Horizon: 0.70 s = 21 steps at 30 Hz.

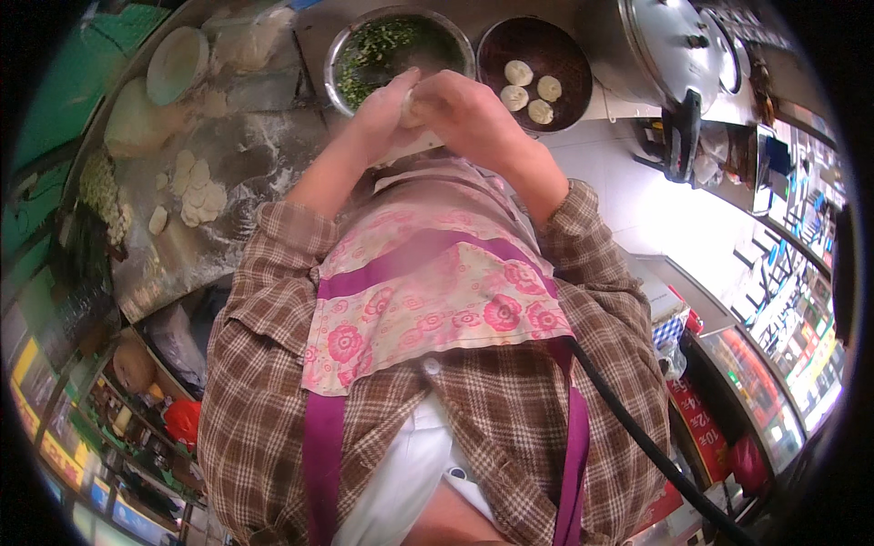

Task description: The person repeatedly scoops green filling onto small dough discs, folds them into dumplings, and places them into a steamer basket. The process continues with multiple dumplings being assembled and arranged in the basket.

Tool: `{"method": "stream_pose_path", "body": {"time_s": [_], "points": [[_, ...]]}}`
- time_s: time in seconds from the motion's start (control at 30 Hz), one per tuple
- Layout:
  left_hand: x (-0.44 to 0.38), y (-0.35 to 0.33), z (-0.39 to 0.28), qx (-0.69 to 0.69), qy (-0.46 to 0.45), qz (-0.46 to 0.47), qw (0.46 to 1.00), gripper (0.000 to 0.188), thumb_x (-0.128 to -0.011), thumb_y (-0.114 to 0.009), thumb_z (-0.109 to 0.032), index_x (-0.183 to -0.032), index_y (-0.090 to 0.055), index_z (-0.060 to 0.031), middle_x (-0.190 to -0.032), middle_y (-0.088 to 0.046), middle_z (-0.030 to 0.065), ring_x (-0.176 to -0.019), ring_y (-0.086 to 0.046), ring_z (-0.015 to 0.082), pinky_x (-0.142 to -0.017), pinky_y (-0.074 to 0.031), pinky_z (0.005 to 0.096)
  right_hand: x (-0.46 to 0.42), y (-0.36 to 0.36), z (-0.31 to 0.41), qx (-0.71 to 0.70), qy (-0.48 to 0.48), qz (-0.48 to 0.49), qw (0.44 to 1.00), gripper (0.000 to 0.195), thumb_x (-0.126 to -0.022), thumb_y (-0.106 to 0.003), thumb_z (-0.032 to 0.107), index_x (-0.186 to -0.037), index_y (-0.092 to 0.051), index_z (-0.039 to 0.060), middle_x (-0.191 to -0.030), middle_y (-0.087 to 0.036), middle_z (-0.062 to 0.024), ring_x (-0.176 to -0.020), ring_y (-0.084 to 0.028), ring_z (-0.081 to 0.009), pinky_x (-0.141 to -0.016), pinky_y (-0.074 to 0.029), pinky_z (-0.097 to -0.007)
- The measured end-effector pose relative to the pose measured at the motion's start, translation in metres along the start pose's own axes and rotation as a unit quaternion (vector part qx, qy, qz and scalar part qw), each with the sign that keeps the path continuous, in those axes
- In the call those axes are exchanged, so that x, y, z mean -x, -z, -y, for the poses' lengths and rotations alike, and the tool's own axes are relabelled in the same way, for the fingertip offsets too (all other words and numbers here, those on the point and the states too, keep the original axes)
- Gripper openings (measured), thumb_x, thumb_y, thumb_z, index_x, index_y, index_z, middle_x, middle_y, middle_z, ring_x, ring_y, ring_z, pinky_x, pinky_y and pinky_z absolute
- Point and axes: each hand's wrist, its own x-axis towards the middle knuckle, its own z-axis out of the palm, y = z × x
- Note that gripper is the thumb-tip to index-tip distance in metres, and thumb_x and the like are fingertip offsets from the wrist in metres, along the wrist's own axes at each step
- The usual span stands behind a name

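Observation:
My left hand [382,109] and my right hand [461,106] meet at the near edge of a steel bowl [330,72] of chopped green filling [375,48]. Between them they hold a piece of pale dough [410,109], mostly hidden by the fingers. To the right of the hands, several pleated buns [519,73] sit in a dark round pan [580,75]. On the floured worktop [252,150] at the left lies a pile of flat dough rounds [200,194], with small dough pieces [158,220] beside it.
A large steel pressure cooker [635,54] with a black handle stands right of the pan. At the far left are a pale round dish [177,65], a large dough mass [133,123] and a plastic bag [256,41]. A black cable [635,430] crosses my right side.

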Motion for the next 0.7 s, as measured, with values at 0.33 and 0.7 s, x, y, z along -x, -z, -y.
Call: {"method": "stream_pose_path", "body": {"time_s": [0.33, 0.7], "points": [[0.009, 0.049, 0.017, -0.035, -0.061, -0.003, 0.998, 0.043, -0.104, -0.042, -0.038, -0.115, -0.063, -0.0018, -0.076, -0.062, 0.0039, -0.059, -0.052, 0.0094, -0.054, -0.039, 0.0225, 0.069, 0.120, -0.068, 0.233, -0.167, -0.142, 0.947, 0.016, -0.090, -0.067, 0.010, -0.103, -0.066, 0.0005, -0.092, -0.070, -0.0198, -0.085, -0.068, -0.0306, -0.075, -0.054, -0.0361], [0.038, 0.173, 0.082, -0.186, -0.201, -0.281, 0.920, 0.027, -0.100, -0.054, -0.021, -0.118, -0.064, -0.0039, -0.084, -0.065, 0.0039, -0.076, -0.059, 0.0091, -0.068, -0.049, 0.0273, 0.108, 0.141, -0.180, 0.338, -0.243, -0.140, 0.898, 0.025, -0.090, -0.066, 0.020, -0.110, -0.067, 0.0050, -0.106, -0.069, -0.0163, -0.097, -0.066, -0.0323, -0.086, -0.052, -0.0390]]}}
